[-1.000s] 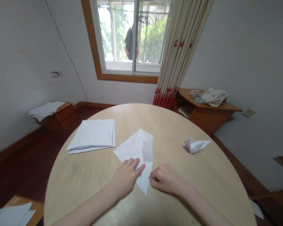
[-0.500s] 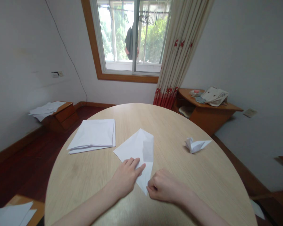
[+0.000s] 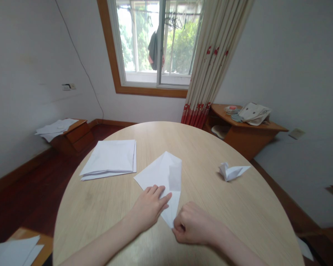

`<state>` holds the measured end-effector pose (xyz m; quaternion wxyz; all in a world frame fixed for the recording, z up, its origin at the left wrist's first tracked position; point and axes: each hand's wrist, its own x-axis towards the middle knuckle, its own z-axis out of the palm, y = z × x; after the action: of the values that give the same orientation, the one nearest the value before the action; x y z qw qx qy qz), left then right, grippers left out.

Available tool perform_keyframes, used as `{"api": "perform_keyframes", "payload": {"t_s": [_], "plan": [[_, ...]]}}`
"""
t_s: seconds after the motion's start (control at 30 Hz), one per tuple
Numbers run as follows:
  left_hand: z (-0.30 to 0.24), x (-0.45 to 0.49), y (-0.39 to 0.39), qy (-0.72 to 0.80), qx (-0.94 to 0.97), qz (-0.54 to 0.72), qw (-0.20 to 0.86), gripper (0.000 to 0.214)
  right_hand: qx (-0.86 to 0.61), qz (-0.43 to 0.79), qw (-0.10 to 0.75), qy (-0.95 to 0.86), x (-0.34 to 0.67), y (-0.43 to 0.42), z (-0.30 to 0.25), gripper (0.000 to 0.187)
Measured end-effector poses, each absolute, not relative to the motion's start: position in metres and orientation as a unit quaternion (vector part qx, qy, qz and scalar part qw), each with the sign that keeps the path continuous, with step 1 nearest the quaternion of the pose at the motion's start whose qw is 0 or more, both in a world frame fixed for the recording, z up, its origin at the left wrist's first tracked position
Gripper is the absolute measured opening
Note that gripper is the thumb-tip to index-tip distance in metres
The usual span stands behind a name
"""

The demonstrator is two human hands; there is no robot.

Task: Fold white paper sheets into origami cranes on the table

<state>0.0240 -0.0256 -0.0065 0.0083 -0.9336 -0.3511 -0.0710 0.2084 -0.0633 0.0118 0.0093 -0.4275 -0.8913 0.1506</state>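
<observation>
Head view, left hand (image 3: 150,207) flat on folded paper (image 3: 163,177), right hand (image 3: 191,225) seemingly pinching its near tip

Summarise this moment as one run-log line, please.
left hand: flat on folded sheet | right hand: fist at its near tip | paper stack: untouched

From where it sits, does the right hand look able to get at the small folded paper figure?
Probably yes: the right hand rests at the sheet's near tip, and only bare table separates it from the folded figure.
</observation>
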Motion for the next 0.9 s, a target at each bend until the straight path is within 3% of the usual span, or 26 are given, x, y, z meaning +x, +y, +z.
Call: {"api": "perform_keyframes", "payload": {"t_s": [0.2,0.3,0.53,0.8,0.9], "plan": [[-0.012,0.022,-0.023,-0.345,-0.933,-0.103,0.008,0.029,-0.422,0.158,0.048,-0.891,0.218,-0.055,0.016,0.027],[-0.014,0.020,-0.021,-0.339,-0.932,-0.126,0.003,0.030,-0.440,0.119,0.105,-0.884,0.226,-0.047,0.014,0.032],[-0.013,0.017,-0.019,-0.318,-0.937,-0.142,-0.018,0.032,-0.434,0.069,0.227,-0.869,0.232,-0.034,0.001,0.018],[-0.022,0.016,-0.020,-0.285,-0.930,-0.208,-0.102,0.022,-0.410,-0.105,0.175,-0.889,0.232,-0.026,-0.016,0.053],[-0.022,0.017,-0.021,-0.298,-0.914,-0.229,-0.154,0.016,-0.411,-0.138,0.170,-0.885,0.235,-0.026,-0.016,0.057]]}}
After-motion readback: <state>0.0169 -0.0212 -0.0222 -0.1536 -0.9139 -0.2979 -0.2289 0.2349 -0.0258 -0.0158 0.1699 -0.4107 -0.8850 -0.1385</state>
